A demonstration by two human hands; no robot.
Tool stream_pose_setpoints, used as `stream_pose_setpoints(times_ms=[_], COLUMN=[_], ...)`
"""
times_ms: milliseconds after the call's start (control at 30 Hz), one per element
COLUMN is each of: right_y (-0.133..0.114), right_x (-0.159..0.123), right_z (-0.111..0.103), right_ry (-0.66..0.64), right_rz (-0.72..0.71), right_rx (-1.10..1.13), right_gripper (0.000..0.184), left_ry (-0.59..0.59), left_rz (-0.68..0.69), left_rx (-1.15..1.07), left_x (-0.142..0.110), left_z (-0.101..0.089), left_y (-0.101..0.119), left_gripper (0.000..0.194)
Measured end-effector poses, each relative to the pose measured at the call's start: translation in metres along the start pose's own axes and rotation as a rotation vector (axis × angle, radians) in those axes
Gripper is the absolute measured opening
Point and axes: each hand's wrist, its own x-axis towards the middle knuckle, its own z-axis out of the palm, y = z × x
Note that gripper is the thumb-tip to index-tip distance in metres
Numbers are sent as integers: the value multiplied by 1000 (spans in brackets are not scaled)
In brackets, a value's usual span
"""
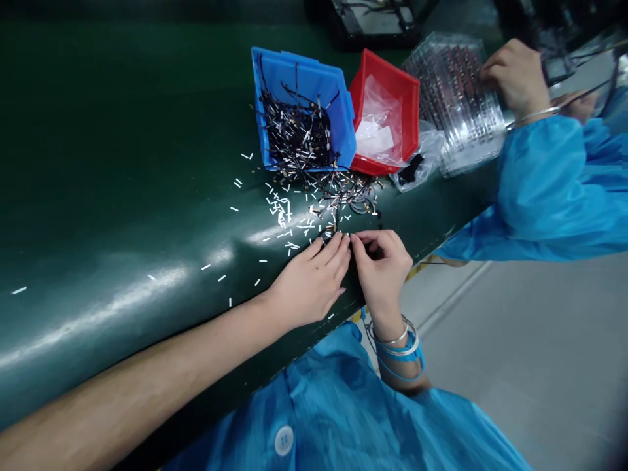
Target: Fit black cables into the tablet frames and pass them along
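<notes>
My left hand [314,281] lies flat on the green table, palm down, its fingers stretched out together. Its fingertips touch the near edge of a small heap of short black cables [350,195] with brass-coloured ends. Just to its right, my right hand [385,265] is closed in a pinch, thumb and forefinger meeting close to the left fingertips. Whatever lies in that pinch is too small to make out. Many small white strips [280,212] are scattered around the heap and to the left.
A blue bin [346,124] full of black cables stands behind the heap. Beside it are a red bin [411,111] with clear plastic bags and a stack of clear trays [456,104]. A co-worker's hand [520,78] touches the trays. The table's edge runs close to me.
</notes>
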Motion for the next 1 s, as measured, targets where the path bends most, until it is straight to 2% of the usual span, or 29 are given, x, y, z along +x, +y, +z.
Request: stream_pose_setpoints(times_ms=[100,300,600,800,1000], right_y=[0,2,3,8,5], right_x=[-1,0,-7,-6,-3], right_z=[0,1,-2,-2,-1], right_ry=[21,9,82,45,49], right_rz=[-62,-10,-213,-108,-99], right_rx=[-39,51,-103,-22,-7], right_gripper=[10,5,12,11,9], left_ry=[11,32,17,-5,-28], left_rz=[-1,11,2,10,3], left_rx=[4,16,20,43,65], left_x=[0,0,0,1,1], left_z=[1,1,1,-1,-4], left_y=[0,0,0,0,1], left_gripper=[58,57,59,57,57])
